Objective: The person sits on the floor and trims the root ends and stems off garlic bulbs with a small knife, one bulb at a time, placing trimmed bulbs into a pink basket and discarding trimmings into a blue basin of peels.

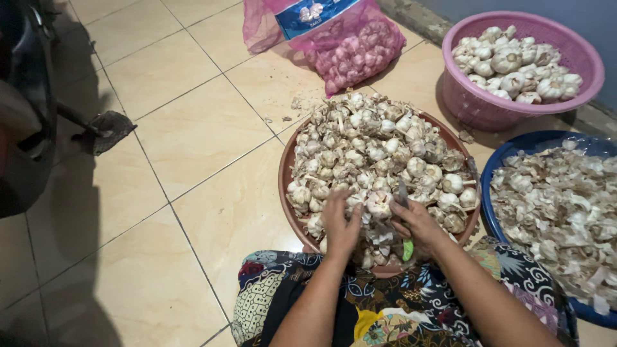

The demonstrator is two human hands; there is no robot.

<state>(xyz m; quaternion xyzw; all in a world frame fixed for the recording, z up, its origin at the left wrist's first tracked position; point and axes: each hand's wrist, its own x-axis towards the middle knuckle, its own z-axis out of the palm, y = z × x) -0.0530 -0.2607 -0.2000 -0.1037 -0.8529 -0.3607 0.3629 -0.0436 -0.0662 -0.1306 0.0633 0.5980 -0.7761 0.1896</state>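
Left hand (340, 222) has its fingers closed round a garlic bulb (378, 204) at the near edge of the brown tray (283, 180), which is heaped with garlic heads. Right hand (418, 222), just right of the bulb, has its fingers wrapped on a green-handled knife (405, 218), blade pointing up beside the bulb. Far right: pink basket (581, 54) of garlic. Near right: blue basin (498, 160) of papery skins. Far centre: pink mesh sack (350, 48) on the tiled floor (180, 135).

Soft dim indoor light, dark shadow at left over the tile floor (193, 135), slight edge blur, no glare
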